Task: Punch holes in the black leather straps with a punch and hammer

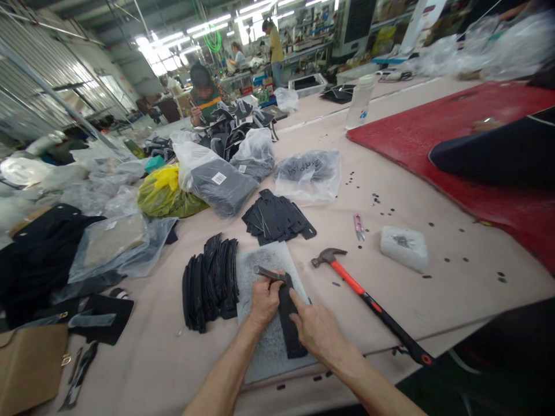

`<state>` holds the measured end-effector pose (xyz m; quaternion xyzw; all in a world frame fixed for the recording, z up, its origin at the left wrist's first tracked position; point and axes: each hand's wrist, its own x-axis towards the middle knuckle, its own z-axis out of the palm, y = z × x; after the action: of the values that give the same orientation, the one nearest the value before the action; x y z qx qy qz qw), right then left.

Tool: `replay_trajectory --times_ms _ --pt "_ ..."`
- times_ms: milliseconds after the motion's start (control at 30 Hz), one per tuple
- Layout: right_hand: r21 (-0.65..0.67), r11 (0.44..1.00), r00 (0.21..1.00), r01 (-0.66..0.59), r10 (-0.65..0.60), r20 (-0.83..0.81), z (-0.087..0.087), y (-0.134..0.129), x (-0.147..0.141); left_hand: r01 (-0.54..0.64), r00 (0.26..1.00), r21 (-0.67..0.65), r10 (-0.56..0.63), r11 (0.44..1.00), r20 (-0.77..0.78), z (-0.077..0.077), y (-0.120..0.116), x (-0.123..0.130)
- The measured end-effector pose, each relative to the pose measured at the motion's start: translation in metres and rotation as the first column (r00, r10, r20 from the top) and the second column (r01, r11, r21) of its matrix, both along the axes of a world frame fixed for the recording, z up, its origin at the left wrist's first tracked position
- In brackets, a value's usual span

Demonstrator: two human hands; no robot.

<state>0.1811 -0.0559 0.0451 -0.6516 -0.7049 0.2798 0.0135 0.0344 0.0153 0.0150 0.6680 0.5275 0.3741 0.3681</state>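
Note:
My left hand (265, 297) is closed around a metal punch (269, 273), which lies tilted over the top end of a black strip (289, 323). The strip rests on a speckled grey board (260, 352). My right hand (318, 329) grips the strip's right side, its index finger pointing up toward the punch. To the right lies a claw hammer (368, 300) with a red and black handle, untouched. Left of the board stands a row of folded black strips (211, 283). Beyond the board is a pile of flat black pieces (277, 216).
Pink thread snips (359, 227) and a whitish block (404, 247) lie past the hammer, among scattered black bits. Plastic-wrapped bundles (221, 179) and a yellow bag (169, 193) crowd the far left. A red board (403, 130) covers the right. Another person (208, 95) sits across the table.

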Motion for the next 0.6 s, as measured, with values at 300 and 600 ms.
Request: replay_trajectory --times_ms 300,600 --pt "0.04 0.999 0.987 0.009 -0.002 -0.159 -0.003 -0.005 0.006 0.042 0.973 0.1 -0.019 0.994 -0.228 -0.001 0.001 0.005" --pt "0.342 0.907 0.94 0.244 -0.308 0.146 -0.018 -0.006 0.12 0.04 0.959 0.104 -0.009 0.994 -0.285 -0.007 0.002 0.005"
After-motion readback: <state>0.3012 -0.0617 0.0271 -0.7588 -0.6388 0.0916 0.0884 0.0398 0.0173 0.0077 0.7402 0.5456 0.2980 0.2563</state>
